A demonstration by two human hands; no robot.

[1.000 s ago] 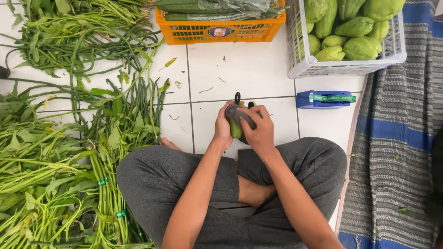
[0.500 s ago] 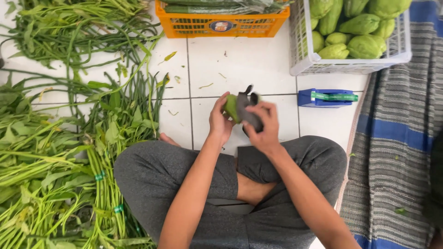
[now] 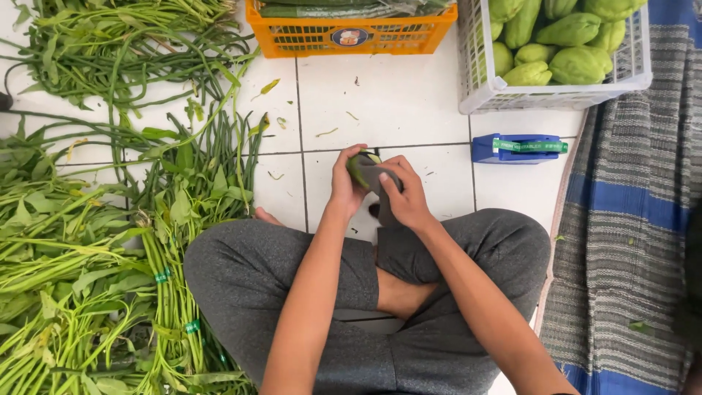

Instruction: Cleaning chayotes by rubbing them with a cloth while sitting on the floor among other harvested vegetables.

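Compared with a moment ago, the left hand (image 3: 345, 192) has turned the small green vegetable (image 3: 358, 167) slightly, its grip closed round it above the tiled floor (image 3: 409, 95). The right hand (image 3: 406, 201) now presses a dark wrap (image 3: 379, 178) over it (grip closed), so wrapping looks underway.

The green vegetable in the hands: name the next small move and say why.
Probably turn the green vegetable a little in the left hand. The right hand presses a dark grey tool against one side only, so a turn would likely bring fresh surface to it.
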